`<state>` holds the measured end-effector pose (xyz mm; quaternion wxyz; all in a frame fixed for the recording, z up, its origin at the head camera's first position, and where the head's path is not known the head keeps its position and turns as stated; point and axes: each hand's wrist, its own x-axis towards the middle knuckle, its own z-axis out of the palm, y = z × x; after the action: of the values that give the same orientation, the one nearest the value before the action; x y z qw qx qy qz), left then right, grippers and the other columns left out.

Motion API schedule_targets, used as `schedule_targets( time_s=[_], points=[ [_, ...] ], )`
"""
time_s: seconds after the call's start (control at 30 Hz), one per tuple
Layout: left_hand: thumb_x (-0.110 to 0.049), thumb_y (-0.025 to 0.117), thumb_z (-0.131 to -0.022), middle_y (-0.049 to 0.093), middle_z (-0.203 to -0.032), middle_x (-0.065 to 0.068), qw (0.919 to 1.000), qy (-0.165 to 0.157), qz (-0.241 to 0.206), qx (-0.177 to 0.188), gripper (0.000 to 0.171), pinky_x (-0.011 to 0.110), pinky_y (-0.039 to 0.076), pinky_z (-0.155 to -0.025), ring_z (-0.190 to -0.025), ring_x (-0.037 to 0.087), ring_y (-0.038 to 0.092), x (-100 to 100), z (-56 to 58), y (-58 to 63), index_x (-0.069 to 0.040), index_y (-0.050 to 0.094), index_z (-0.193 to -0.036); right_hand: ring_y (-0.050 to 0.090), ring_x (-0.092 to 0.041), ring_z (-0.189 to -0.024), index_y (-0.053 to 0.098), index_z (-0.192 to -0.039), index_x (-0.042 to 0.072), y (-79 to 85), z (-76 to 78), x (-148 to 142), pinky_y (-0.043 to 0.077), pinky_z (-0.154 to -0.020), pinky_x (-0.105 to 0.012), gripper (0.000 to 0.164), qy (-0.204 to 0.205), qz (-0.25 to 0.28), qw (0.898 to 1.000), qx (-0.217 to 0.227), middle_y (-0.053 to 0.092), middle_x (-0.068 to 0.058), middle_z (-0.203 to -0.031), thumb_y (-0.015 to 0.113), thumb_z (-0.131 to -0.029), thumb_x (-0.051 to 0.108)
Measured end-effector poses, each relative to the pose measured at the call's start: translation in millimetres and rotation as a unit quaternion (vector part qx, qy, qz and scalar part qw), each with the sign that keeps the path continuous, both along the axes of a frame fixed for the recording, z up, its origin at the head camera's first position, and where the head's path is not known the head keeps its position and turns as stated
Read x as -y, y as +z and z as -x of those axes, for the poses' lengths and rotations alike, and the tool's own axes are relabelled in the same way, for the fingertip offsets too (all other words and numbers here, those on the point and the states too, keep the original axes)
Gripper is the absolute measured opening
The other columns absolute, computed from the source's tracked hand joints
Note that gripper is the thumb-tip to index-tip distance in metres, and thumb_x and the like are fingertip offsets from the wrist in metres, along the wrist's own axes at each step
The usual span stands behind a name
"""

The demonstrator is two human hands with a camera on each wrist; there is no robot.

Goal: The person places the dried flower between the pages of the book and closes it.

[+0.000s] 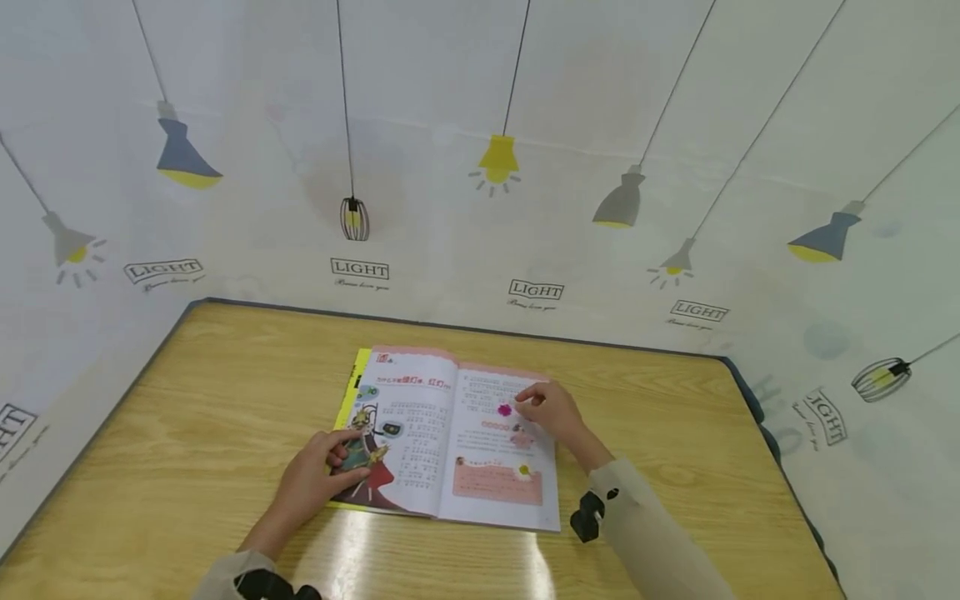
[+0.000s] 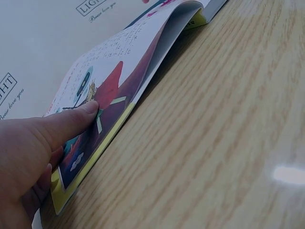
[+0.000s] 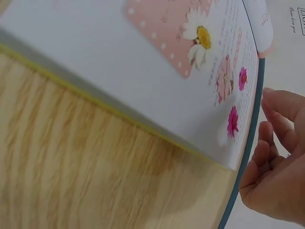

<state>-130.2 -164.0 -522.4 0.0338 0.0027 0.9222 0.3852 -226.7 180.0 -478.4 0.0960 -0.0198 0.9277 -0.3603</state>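
Observation:
An open book (image 1: 446, 433) with printed pages lies on the wooden table. My left hand (image 1: 318, 467) rests on the outer edge of its left page, thumb on the picture there. Over the right page's outer edge is my right hand (image 1: 551, 412), fingers loosely bent, with nothing visible between them. Near its fingertips lies a magenta flower (image 1: 505, 409); the right wrist view shows a second magenta flower (image 3: 232, 121) beside it. Lower on that page are a pale pink flower (image 3: 225, 80) and a white daisy (image 3: 203, 37) with a yellow centre.
Wooden tabletop (image 1: 247, 375) surrounds the book, with a dark edge along the back. Behind it stands a pale wall covering (image 1: 435, 183) printed with hanging lamps and the word LIGHT. Dark wrist devices (image 1: 587, 517) sit on both sleeves.

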Motion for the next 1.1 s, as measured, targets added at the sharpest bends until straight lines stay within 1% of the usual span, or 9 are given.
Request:
schedule_targets(
  time_s=[0.2,0.3,0.4,0.53,0.63,0.77,0.93,1.03,1.1],
  points=[
    [-0.029,0.079,-0.074,0.050,-0.090,0.002,1.0000,-0.005,0.003,-0.008,0.056,0.032,0.041,-0.068,-0.079,0.015,0.050,3,-1.0,-1.7,-0.009,0.059,-0.123,0.049,-0.019,-0.080,0.070,-0.097,0.005,-1.6,-11.8,-15,0.041,-0.067,-0.031,0.014,0.017,0.008,1.000,-0.002,0.059,-0.004,-0.090,0.067,-0.085,0.010],
    [-0.030,0.078,-0.074,0.050,-0.090,0.002,0.9999,-0.007,0.007,-0.012,0.056,0.032,0.041,-0.068,-0.079,0.015,0.051,3,-1.0,-1.9,-0.010,0.059,-0.123,0.050,-0.020,-0.084,0.070,-0.098,0.004,-1.0,-18.1,-22,0.043,-0.072,-0.033,0.015,0.024,0.011,1.000,-0.002,0.059,-0.005,-0.094,0.067,-0.085,0.009],
    [-0.031,0.078,-0.074,0.049,-0.090,0.002,0.9998,-0.009,0.011,-0.015,0.056,0.033,0.041,-0.068,-0.079,0.015,0.050,3,-1.2,-0.6,-0.009,0.059,-0.123,0.051,-0.020,-0.085,0.069,-0.099,0.003,-1.4,-24.6,-29,0.044,-0.076,-0.036,0.016,0.034,0.019,0.999,-0.009,0.059,-0.006,-0.095,0.066,-0.085,0.009],
    [-0.031,0.078,-0.075,0.049,-0.090,0.003,0.9998,-0.012,0.013,-0.013,0.057,0.033,0.041,-0.069,-0.079,0.016,0.050,2,-1.1,0.1,-0.008,0.058,-0.123,0.051,-0.020,-0.086,0.069,-0.099,0.001,-8.2,-33.0,-41,0.044,-0.077,-0.035,0.017,0.047,0.029,0.998,-0.029,0.058,-0.007,-0.094,0.068,-0.083,0.007],
    [-0.032,0.078,-0.074,0.050,-0.090,0.003,0.9997,-0.012,0.015,-0.012,0.058,0.033,0.042,-0.069,-0.079,0.015,0.050,2,-1.0,-1.0,-0.008,0.058,-0.123,0.051,-0.020,-0.086,0.069,-0.100,0.002,-13.6,-40.0,-49,0.043,-0.077,-0.035,0.020,0.050,0.035,0.998,-0.033,0.057,-0.008,-0.095,0.071,-0.081,0.008],
    [-0.031,0.078,-0.075,0.049,-0.090,0.003,0.9997,-0.014,0.015,-0.017,0.057,0.034,0.042,-0.069,-0.079,0.015,0.050,2,-0.8,-2.9,-0.008,0.058,-0.123,0.049,-0.020,-0.091,0.069,-0.104,0.006,-20.4,-51.0,-57,0.040,-0.082,-0.037,0.025,0.047,0.053,0.997,-0.026,0.057,-0.006,-0.102,0.073,-0.080,0.014],
    [-0.033,0.078,-0.075,0.049,-0.090,0.003,0.9997,-0.013,0.017,-0.015,0.058,0.034,0.042,-0.069,-0.080,0.016,0.050,1,0.7,-5.7,-0.008,0.058,-0.123,0.048,-0.019,-0.100,0.069,-0.105,0.011,-31.6,-61.8,-65,0.036,-0.090,-0.041,0.028,0.037,0.079,0.996,-0.030,0.055,-0.003,-0.107,0.075,-0.079,0.017],
    [-0.033,0.078,-0.075,0.050,-0.091,0.003,0.9997,-0.012,0.017,-0.012,0.058,0.034,0.042,-0.069,-0.080,0.016,0.051,0,1.5,-6.4,-0.008,0.058,-0.123,0.047,-0.020,-0.101,0.069,-0.106,0.013,-36.2,-65.7,-67,0.035,-0.091,-0.041,0.029,0.031,0.089,0.995,-0.032,0.054,-0.003,-0.107,0.076,-0.078,0.019],
    [-0.033,0.078,-0.074,0.050,-0.091,0.003,0.9997,-0.012,0.016,-0.011,0.058,0.034,0.042,-0.069,-0.080,0.016,0.051,-1,1.8,-6.3,-0.008,0.058,-0.123,0.047,-0.020,-0.100,0.069,-0.107,0.013,-38.3,-67.6,-68,0.035,-0.089,-0.040,0.030,0.026,0.094,0.995,-0.030,0.053,-0.004,-0.106,0.076,-0.078,0.020]
  ],
)
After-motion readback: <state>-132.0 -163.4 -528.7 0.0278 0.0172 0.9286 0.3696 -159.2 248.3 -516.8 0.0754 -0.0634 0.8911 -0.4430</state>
